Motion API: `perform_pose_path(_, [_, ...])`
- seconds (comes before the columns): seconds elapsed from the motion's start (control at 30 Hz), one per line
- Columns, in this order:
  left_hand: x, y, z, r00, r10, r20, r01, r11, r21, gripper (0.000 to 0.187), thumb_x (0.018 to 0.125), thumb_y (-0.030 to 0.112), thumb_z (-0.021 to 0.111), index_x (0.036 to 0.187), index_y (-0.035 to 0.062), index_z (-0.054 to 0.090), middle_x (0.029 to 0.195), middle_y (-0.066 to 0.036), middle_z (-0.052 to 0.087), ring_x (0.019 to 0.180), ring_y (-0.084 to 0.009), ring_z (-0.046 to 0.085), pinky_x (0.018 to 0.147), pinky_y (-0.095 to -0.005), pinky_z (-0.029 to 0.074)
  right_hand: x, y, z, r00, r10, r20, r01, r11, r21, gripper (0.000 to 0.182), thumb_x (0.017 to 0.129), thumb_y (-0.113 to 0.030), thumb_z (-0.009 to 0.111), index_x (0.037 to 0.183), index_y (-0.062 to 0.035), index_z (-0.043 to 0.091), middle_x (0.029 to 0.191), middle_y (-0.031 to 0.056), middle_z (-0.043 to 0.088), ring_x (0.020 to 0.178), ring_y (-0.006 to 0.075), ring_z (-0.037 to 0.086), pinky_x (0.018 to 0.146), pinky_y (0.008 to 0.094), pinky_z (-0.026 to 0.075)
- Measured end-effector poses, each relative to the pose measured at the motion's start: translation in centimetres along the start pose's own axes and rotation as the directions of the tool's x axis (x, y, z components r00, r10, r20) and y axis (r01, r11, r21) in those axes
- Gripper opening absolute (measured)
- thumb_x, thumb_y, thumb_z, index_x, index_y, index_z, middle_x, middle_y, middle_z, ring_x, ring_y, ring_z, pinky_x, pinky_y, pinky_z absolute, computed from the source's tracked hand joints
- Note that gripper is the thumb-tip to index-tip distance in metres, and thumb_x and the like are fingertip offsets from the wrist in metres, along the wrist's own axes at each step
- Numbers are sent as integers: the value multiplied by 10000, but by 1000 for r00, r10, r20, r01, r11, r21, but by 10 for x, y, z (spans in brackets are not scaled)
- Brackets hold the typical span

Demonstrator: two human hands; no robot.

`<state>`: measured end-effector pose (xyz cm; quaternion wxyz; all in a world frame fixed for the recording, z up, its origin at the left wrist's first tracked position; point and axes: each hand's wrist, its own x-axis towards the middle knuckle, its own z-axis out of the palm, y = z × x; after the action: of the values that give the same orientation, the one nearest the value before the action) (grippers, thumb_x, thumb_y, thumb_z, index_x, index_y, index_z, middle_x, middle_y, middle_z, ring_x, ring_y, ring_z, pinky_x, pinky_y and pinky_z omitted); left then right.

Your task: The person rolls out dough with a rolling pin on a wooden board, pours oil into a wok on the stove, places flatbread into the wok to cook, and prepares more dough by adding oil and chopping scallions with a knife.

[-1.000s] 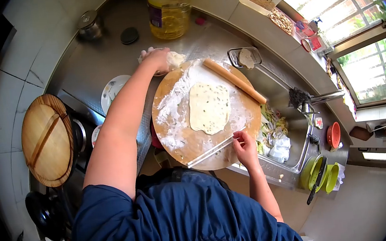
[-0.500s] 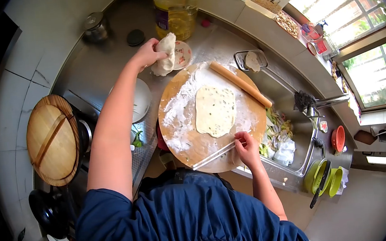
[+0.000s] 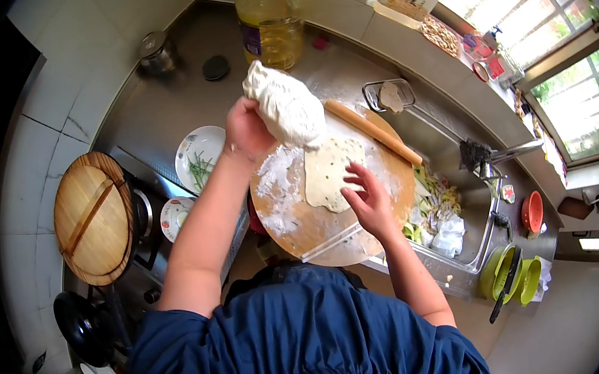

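Observation:
My left hand (image 3: 248, 128) grips a crumpled white bag (image 3: 285, 108) and holds it up over the far left of the round wooden board (image 3: 282, 241). A flat sheet of dough with green flecks (image 3: 328, 177) lies on the board, its far edge partly hidden by the bag. Over the dough's near right side, my right hand (image 3: 369, 200) is open, fingers apart and empty. White chopsticks (image 3: 333, 242) rest along the board's near edge. Loose flour (image 3: 282, 214) covers the left of the board, and a rolling pin (image 3: 374, 132) lies across its far right.
Left of the board are a plate with chopped greens (image 3: 200, 161) and a patterned bowl (image 3: 176, 220). A large oil bottle (image 3: 272, 29) stands behind. The sink (image 3: 451, 171) holds vegetable scraps at right. A wooden lid (image 3: 91, 216) covers a pot at far left.
My left hand has brought the white bag right and nearer, over the board. My right hand has let go of the chopsticks, moved up over the dough and spread its fingers.

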<state>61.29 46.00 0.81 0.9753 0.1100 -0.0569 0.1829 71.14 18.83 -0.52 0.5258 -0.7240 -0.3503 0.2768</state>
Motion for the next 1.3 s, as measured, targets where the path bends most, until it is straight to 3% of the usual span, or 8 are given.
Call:
perform_pose_path(0.1, [-22, -46, 17, 983, 64, -174, -69, 997, -23, 531, 847, 244, 402, 1315, 0, 453, 1332, -161, 510, 1253, -317, 470, 1090, -478, 324, 6, -23, 6, 998, -31, 48, 21, 978, 208, 668, 841, -95, 692, 1414, -61, 350, 1346, 172, 466, 1149, 244, 556, 866, 362, 518])
perform_pose_path(0.2, [-42, -75, 9, 986, 47, -162, -58, 996, -68, 529, 849, 241, 393, 1319, 6, 453, 1333, -155, 510, 1255, -312, 470, 1088, -471, 328, 3, -36, 11, 994, -10, 110, -48, 861, 507, 814, 823, -56, 705, 1471, -81, 213, 1433, 161, 358, 1217, 249, 492, 966, 379, 464])
perform_pose_path(0.7, [-134, -114, 13, 965, -67, -255, 99, 988, 115, 713, 688, 97, 593, 1374, 68, 400, 1324, -102, 516, 1237, -268, 477, 1055, -444, 359, -47, 4, 10, 974, 35, 224, -128, 900, 416, 632, 770, -35, 751, 1295, 13, 402, 1216, 111, 521, 1155, 184, 509, 968, 312, 433])
perform_pose_path(0.87, [-128, -120, 26, 976, -78, -205, 145, 931, 336, 672, 816, 232, 710, 1380, 62, 387, 1316, -86, 517, 1231, -238, 482, 1055, -408, 365, -58, -5, 6, 973, -7, 230, -119, 839, 530, 651, 785, -67, 748, 1314, 7, 375, 1246, 114, 510, 1178, 194, 488, 1002, 326, 398])
perform_pose_path(1.1, [-64, -162, 65, 950, -307, -47, 304, 886, 351, 907, 730, 426, 781, 1407, 41, 316, 1392, -137, 447, 1257, -261, 476, 1057, -412, 396, -88, -18, -41, 982, 4, 191, -124, 773, 622, 699, 781, -68, 750, 1348, -27, 344, 1284, 88, 492, 1214, 186, 467, 995, 339, 411])
perform_pose_path(1.17, [-43, -185, 65, 918, -392, -60, 383, 838, 390, 855, 751, 376, 781, 1400, 50, 331, 1330, -117, 495, 1201, -234, 517, 1022, -383, 421, -90, 7, -76, 990, -87, 107, 15, 840, 543, 696, 805, -87, 728, 1374, -47, 328, 1326, 99, 465, 1234, 210, 460, 1018, 382, 399])
perform_pose_path(1.23, [-25, -214, 91, 939, -312, -144, 305, 561, 770, 782, 758, 264, 788, 1384, 67, 364, 1254, -84, 535, 1151, -194, 529, 985, -352, 430, -98, -2, -125, 993, -64, -101, 94, 939, 332, 708, 799, -104, 727, 1387, -60, 337, 1353, 99, 441, 1217, 211, 468, 983, 380, 426])
perform_pose_path(1.3, [-11, -247, 109, 936, -309, -169, 277, 352, 894, 763, 716, 153, 811, 1350, 62, 397, 1190, -61, 562, 1095, -172, 537, 957, -328, 430, -109, -32, -169, 977, -135, -162, 151, 985, 89, 758, 757, -154, 774, 1391, -80, 367, 1372, 103, 417, 1127, 209, 521, 912, 353, 469])
